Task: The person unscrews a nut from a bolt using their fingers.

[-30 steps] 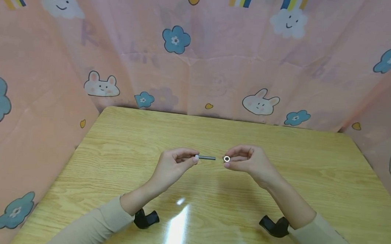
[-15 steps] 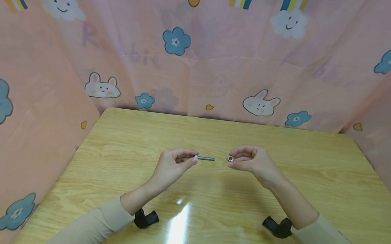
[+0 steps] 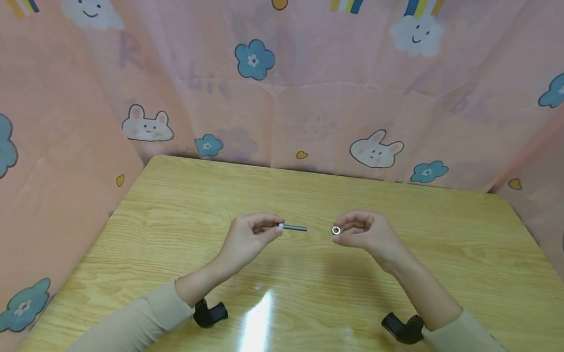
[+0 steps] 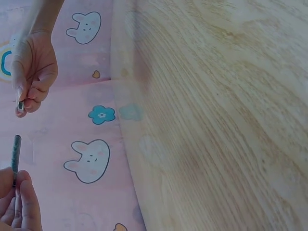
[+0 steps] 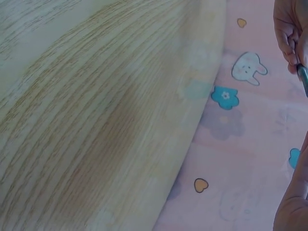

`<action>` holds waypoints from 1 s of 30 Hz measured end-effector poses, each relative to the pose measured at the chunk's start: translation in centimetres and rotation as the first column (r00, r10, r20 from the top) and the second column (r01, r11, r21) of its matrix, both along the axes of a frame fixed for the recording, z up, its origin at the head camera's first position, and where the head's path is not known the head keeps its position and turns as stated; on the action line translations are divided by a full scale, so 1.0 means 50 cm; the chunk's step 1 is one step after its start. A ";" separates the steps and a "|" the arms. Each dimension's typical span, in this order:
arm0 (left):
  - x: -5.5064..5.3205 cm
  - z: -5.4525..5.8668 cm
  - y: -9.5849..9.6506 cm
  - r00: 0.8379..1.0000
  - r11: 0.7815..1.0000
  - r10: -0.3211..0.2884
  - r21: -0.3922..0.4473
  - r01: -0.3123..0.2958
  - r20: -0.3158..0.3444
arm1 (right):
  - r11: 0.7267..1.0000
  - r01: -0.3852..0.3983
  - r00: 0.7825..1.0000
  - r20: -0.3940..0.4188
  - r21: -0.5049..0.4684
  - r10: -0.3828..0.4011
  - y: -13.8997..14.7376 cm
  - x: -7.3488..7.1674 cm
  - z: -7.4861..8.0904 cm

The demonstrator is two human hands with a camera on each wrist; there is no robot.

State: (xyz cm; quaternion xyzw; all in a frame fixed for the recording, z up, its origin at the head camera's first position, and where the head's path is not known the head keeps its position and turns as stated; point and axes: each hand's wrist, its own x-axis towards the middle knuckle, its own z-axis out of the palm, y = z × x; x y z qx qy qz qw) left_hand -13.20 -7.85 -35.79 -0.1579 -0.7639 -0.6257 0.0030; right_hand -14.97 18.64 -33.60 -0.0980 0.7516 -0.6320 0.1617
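Observation:
In the head view my left hand [image 3: 248, 243] pinches a metal bolt [image 3: 294, 227] by its head, the threaded shank pointing right toward the other hand. My right hand [image 3: 372, 238] pinches a small metal nut [image 3: 336, 230] between thumb and fingers, its hole facing the camera. Bolt and nut are apart, level with each other above the table. The left wrist view shows the bolt [image 4: 16, 153] standing up from my left fingertips, with the nut [image 4: 20, 106] beyond it. At the right wrist view's edge, part of the bolt [image 5: 303, 74] shows; the nut is out of sight.
Below both hands lies a wood-grain table [image 3: 205, 188] with a bright reflection near its front. A pink patterned cloth [image 3: 285, 107] hangs behind it and at both sides. Black wrist mounts [image 3: 210, 314] sit at both sleeve cuffs.
My right hand has drawn to the right with the nut, widening the gap to the bolt. The nut's facing has shifted slightly. My left hand has moved a touch left with the bolt.

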 end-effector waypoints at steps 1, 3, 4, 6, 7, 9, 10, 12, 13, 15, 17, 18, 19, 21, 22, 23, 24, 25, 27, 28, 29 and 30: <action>0.000 -0.002 0.000 1.000 1.000 0.000 0.000 0.000 0.005 | 1.000 -0.002 1.000 0.001 0.002 0.002 0.001 0.000 -0.002; -0.001 -0.006 -0.001 1.000 1.000 0.001 0.000 -0.001 0.017 | 1.000 -0.007 1.000 0.005 0.003 0.007 0.004 0.000 -0.006; -0.001 -0.008 -0.001 1.000 1.000 0.002 0.000 -0.002 0.020 | 1.000 -0.010 1.000 0.005 0.003 0.010 0.005 0.000 -0.008; -0.003 -0.013 0.000 1.000 1.000 0.002 0.004 -0.002 0.023 | 1.000 -0.012 1.000 0.002 0.000 0.012 0.008 -0.001 -0.011; -0.005 -0.016 0.001 1.000 1.000 0.002 0.006 -0.002 0.020 | 1.000 -0.013 1.000 -0.002 -0.004 0.013 0.009 -0.001 -0.012; -0.007 -0.021 0.003 1.000 1.000 0.003 0.012 -0.003 0.015 | 1.000 -0.016 1.000 -0.002 -0.010 0.016 0.011 -0.003 -0.015; -0.008 -0.023 0.004 1.000 1.000 0.004 0.016 -0.004 0.015 | 1.000 -0.018 1.000 -0.002 -0.011 0.018 0.011 -0.004 -0.017; -0.010 -0.028 0.005 1.000 1.000 0.007 0.018 -0.007 0.016 | 1.000 -0.022 1.000 0.003 -0.013 0.023 0.012 -0.005 -0.020; -0.012 -0.030 0.006 1.000 1.000 0.008 0.016 -0.009 0.019 | 1.000 -0.025 1.000 0.005 -0.014 0.025 0.012 -0.006 -0.023; -0.013 -0.032 0.006 1.000 1.000 0.007 0.013 -0.007 0.027 | 1.000 -0.028 1.000 0.005 -0.013 0.028 0.013 -0.008 -0.028; -0.015 -0.034 0.008 1.000 1.000 0.005 0.004 -0.005 0.029 | 0.999 -0.030 0.999 0.010 -0.019 0.031 0.015 -0.009 -0.033; -0.016 -0.036 0.008 1.000 1.000 0.004 0.000 -0.004 0.029 | 0.999 -0.032 0.999 0.012 -0.020 0.032 0.016 -0.009 -0.036; -0.016 -0.035 0.008 1.000 1.000 0.004 -0.004 -0.004 0.030 | 0.999 -0.035 0.999 0.013 -0.023 0.035 0.016 -0.010 -0.038; -0.018 -0.039 0.009 1.000 1.000 0.007 -0.013 -0.006 0.022 | 0.999 -0.040 0.999 0.018 -0.030 0.041 0.017 -0.011 -0.043; -0.019 -0.041 0.009 1.000 1.000 0.009 -0.018 -0.008 0.020 | 0.999 -0.041 0.999 0.021 -0.033 0.042 0.017 -0.012 -0.045; -0.020 -0.043 0.010 1.000 1.000 0.011 -0.022 -0.010 0.018 | 0.999 -0.041 0.999 0.021 -0.033 0.042 0.017 -0.013 -0.047; -0.021 -0.046 0.010 1.000 1.000 0.010 -0.025 -0.010 0.017 | 0.998 -0.040 0.999 0.023 -0.038 0.041 0.017 -0.014 -0.049; -0.022 -0.049 0.010 1.000 1.000 0.009 -0.028 -0.009 0.014 | 0.998 -0.040 0.999 0.024 -0.043 0.041 0.017 -0.015 -0.051; -0.025 -0.055 0.011 1.000 0.999 0.007 -0.039 -0.007 0.012 | 0.998 -0.037 0.999 0.030 -0.048 0.039 0.017 -0.017 -0.054; -0.027 -0.058 0.011 1.000 0.999 0.005 -0.045 -0.005 0.011 | 0.998 -0.037 0.999 0.031 -0.051 0.038 0.017 -0.018 -0.056; -0.029 -0.061 0.011 1.000 0.999 0.004 -0.052 -0.003 0.006 | 0.998 -0.036 0.999 0.033 -0.051 0.037 0.017 -0.019 -0.058; -0.030 -0.064 0.012 1.000 0.998 0.002 -0.058 -0.002 -0.001 | 0.998 -0.033 0.999 0.036 -0.049 0.035 0.018 -0.021 -0.060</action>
